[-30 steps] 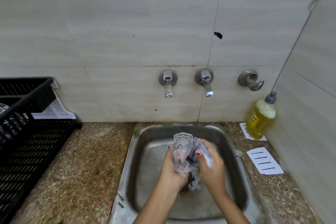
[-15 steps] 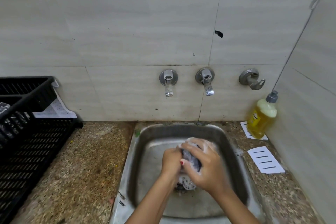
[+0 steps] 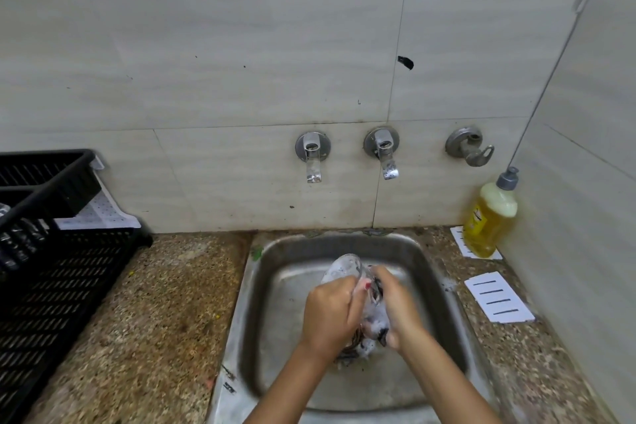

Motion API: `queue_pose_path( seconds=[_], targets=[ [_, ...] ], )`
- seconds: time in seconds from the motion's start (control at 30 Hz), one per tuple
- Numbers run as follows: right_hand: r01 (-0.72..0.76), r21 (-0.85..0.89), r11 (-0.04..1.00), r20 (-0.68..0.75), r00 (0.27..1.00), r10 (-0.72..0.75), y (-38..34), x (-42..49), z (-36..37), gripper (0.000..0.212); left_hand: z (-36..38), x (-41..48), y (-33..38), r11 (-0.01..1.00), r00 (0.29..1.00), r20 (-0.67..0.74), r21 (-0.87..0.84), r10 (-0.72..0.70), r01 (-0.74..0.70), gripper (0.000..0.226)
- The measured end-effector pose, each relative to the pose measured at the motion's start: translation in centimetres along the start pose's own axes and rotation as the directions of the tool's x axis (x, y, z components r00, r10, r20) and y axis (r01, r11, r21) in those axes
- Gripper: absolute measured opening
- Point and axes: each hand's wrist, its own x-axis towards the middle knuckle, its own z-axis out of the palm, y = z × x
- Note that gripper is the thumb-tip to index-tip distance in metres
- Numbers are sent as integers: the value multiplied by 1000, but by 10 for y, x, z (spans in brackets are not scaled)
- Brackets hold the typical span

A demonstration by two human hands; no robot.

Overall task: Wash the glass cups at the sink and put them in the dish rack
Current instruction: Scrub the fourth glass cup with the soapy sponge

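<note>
Over the steel sink (image 3: pixel 433 272), my left hand (image 3: pixel 332 317) grips a soapy glass cup (image 3: pixel 342 270), whose top end sticks out above my knuckles. My right hand (image 3: pixel 401 311) holds a foamy dark scrubber (image 3: pixel 375 322) pressed against the cup's right side. The cup's lower part is hidden between my hands. A black dish rack (image 3: pixel 65 272) stands on the counter at the left, with glassware (image 3: pixel 19 241) dimly visible behind its near wall.
Two taps (image 3: pixel 312 157) (image 3: pixel 384 151) and a third wall fitting (image 3: pixel 469 146) sit above the sink; no water runs. A yellow soap bottle (image 3: pixel 490 217) stands at the right corner beside white slotted cards (image 3: pixel 499 296). Speckled stone counter (image 3: pixel 158 320) lies between rack and sink.
The cup's end, covered by my right hand half a second ago, shows again above my left hand. My right hand has slid down and right along the cup with the scrubber.
</note>
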Motion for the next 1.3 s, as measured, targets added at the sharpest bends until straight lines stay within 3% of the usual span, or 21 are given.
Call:
queue_pose_path(
  seconds=[0.07,0.1,0.17,0.23,0.3,0.33,0.4,0.43,0.5,0.57,0.63,0.73,0.77,0.83,0.9,0.97,1.03,1.1,1.17,1.23,1.3],
  targets=[
    [241,-123,963,-91,963,-253,5,-3,3,16,1,3,9,906,938,74,-244,-337,345,60],
    [424,-225,877,-141,877,-460,9,-4,3,13,1,9,15,731,815,160,-372,-557,572,62],
    [704,-514,491,-52,546,-836,13,-9,2,18,-2,24,19,207,407,399,-457,-821,865,57],
    [805,-582,116,220,293,-930,20,-6,-6,28,-5,33,16,-37,216,551,-412,-806,911,46],
    [836,-539,105,250,278,-928,19,-3,-7,29,-4,30,16,129,330,487,-400,-809,907,41],
    [824,-520,223,152,346,-926,16,-4,-4,27,-2,24,18,357,490,372,-372,-788,857,46],
    [659,-385,646,-117,659,-743,7,-7,4,15,0,11,22,808,836,107,-217,-539,548,54],
    [490,-257,833,-142,833,-534,1,-6,6,15,1,6,19,922,930,42,-120,-366,368,57],
    [196,-88,977,-57,978,-201,-8,-6,3,21,3,0,8,981,985,28,-85,-171,173,66],
    [161,-54,986,-41,986,-163,-11,-6,4,22,1,-1,3,955,965,123,-157,-233,251,77],
    [384,-181,905,-98,909,-406,-4,-7,6,18,-6,9,17,720,812,260,-377,-522,583,87],
    [789,-507,347,63,435,-898,5,-14,1,18,-8,26,12,-84,267,579,-508,-770,857,52],
    [838,-519,168,197,309,-931,8,-13,-2,22,-12,30,9,-206,214,667,-492,-713,846,42],
    [850,-488,200,211,338,-917,9,-10,-5,22,-13,29,6,-129,281,689,-479,-668,868,35],
    [715,-339,611,-69,629,-774,3,-8,0,17,-11,23,11,302,477,561,-380,-676,875,45],
    [300,23,954,-148,944,-293,-8,-1,0,24,-9,10,16,752,732,473,-195,-491,630,58],
    [-7,187,982,-25,1000,12,-15,1,-5,29,-5,2,12,907,828,472,-125,-302,402,68],
    [26,96,995,-41,999,-23,-15,2,-7,25,-7,3,11,836,797,487,-215,-356,505,57],
    [323,-184,929,-119,930,-347,-5,-2,-5,14,-9,13,14,430,584,557,-396,-590,812,33],
    [659,-485,575,-26,646,-763,1,-15,-3,16,-12,22,13,-33,319,712,-433,-626,901,32],
    [798,-560,224,187,385,-904,10,-16,-4,31,-13,26,10,-144,263,731,-443,-629,885,33]
  ],
)
